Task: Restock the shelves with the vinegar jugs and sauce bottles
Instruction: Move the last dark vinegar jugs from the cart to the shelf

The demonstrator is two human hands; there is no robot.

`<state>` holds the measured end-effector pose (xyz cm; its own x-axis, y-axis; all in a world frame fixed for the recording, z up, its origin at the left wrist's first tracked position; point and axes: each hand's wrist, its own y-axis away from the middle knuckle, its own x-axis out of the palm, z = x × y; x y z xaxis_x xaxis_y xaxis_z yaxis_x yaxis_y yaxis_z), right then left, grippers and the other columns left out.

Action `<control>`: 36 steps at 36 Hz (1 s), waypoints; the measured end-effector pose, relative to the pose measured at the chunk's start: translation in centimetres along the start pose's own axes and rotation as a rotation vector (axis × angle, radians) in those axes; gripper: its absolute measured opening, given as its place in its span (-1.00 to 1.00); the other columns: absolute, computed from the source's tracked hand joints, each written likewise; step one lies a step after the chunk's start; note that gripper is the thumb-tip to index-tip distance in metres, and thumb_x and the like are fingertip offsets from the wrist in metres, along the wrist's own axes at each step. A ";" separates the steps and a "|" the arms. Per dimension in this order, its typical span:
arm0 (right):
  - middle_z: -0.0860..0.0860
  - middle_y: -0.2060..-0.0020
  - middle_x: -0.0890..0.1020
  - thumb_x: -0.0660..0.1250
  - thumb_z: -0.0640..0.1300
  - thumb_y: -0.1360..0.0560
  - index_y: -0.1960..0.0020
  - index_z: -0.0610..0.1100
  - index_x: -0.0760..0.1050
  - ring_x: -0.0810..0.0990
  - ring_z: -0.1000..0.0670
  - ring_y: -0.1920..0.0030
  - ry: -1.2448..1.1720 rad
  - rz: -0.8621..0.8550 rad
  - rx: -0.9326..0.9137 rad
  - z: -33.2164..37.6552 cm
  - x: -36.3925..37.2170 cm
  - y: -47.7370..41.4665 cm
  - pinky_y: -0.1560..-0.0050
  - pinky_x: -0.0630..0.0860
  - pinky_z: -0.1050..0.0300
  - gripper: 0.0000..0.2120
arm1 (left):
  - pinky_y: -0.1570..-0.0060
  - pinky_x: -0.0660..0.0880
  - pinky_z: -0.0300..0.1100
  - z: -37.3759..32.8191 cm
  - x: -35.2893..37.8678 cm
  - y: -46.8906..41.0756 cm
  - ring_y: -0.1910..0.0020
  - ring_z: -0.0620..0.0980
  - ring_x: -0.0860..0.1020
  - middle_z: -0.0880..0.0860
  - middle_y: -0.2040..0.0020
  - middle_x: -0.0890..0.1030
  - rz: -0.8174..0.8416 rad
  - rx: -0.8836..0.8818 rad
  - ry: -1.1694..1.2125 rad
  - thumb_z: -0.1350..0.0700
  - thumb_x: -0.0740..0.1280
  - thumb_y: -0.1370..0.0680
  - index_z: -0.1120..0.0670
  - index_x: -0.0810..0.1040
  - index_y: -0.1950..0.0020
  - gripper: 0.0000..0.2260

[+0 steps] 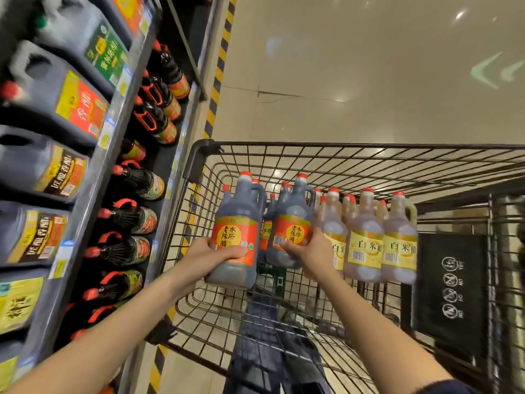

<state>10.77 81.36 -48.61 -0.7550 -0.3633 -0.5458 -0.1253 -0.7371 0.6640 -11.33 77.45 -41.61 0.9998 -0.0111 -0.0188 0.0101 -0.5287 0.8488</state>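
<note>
My left hand (220,255) grips a dark vinegar jug (237,223) with a red cap and an orange label, lifted above the wire cart (341,155). My right hand (308,251) grips a second dark vinegar jug (292,220) of the same kind beside it. Behind them in the cart stand more dark jugs (270,206). To the right stand several pale vinegar jugs (369,240) with yellow labels and red caps.
Shelves (93,177) on the left hold large dark jugs (42,169) above and rows of dark sauce bottles (133,217) with red handles below. A yellow-black striped strip (218,69) runs along the shelf base. A black sign panel (451,288) hangs on the cart's right. Beige tiled floor lies beyond.
</note>
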 end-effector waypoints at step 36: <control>-0.12 0.04 0.62 0.56 -0.24 -0.25 -0.09 -0.23 0.45 0.63 -0.08 0.11 -0.636 0.273 0.228 3.8 -4.3 5.4 0.17 0.62 0.02 -0.52 | 0.26 0.55 -0.24 -3.3 -0.6 5.6 0.18 -0.04 0.68 0.07 0.10 0.70 -0.083 0.125 -0.003 -0.13 0.56 0.02 0.13 0.55 -0.12 -0.24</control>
<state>10.86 81.12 -40.70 -0.9979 -0.0644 0.0107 0.0418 -0.5051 0.8621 -11.81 77.32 -35.14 0.9955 0.0348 -0.0877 0.0900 -0.6292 0.7721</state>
